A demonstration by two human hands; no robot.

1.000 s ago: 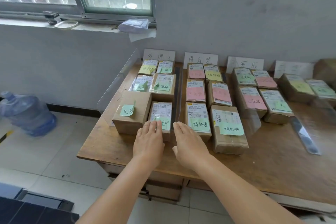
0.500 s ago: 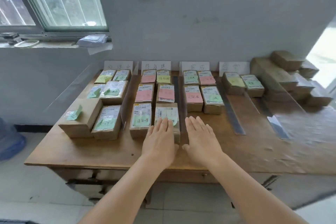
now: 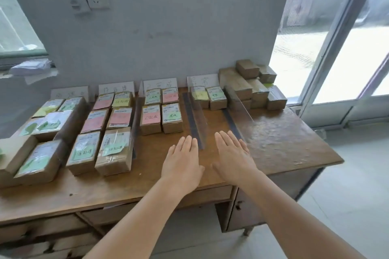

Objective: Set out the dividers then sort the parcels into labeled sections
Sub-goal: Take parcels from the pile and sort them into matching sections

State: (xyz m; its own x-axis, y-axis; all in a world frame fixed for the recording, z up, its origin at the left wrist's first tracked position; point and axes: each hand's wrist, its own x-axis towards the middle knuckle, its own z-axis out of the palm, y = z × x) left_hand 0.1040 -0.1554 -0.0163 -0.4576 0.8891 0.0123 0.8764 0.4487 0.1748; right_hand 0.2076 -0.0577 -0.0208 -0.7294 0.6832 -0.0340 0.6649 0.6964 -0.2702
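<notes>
Both the left hand (image 3: 182, 161) and right hand (image 3: 233, 158) hover flat, holding nothing; the person should take one unsorted parcel (image 3: 247, 69) squarely, reading its note first.

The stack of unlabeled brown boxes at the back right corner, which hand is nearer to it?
Right. The right hand lies closer below the stack; the left hand is farther left.

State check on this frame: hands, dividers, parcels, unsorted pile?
left hand: open, flat, palm down over desk, holding nothing
right hand: open, flat, palm down, holding nothing
clear dividers: standing upright between sections
labeled parcels: lying flat in rows, sticky notes up
unlabeled boxes: stacked at the desk's far right corner
section cards: propped against wall
</notes>
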